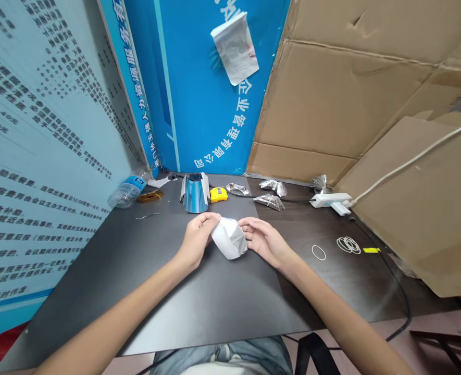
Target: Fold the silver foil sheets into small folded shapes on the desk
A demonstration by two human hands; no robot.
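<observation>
At the far left, a clear plastic bottle (128, 190) with a blue label lay on its side against the printed panel (50, 151). Just beside it sat a brown translucent piece (150, 196), with a thin wire (147, 216) nearer me on the dark mat (152, 307). My left hand (193, 240) came next, thumb and forefinger pinched on the upper left edge of a white crumpled piece (227, 240), which I had above the mat, in front of my body. Beyond it stood a curved blue sheet (195, 194), a yellow tape measure (218, 195) close by on its right. My right hand (268, 243) was at the white crumpled piece's right edge, fingers curled and tips against it; whether they clamped it, I cannot tell. Farther right, past some silvery strips (269, 202), lay a white power strip (332, 200), several pale rings (348, 245) nearer me, and a small yellow strip (371, 250).
</observation>
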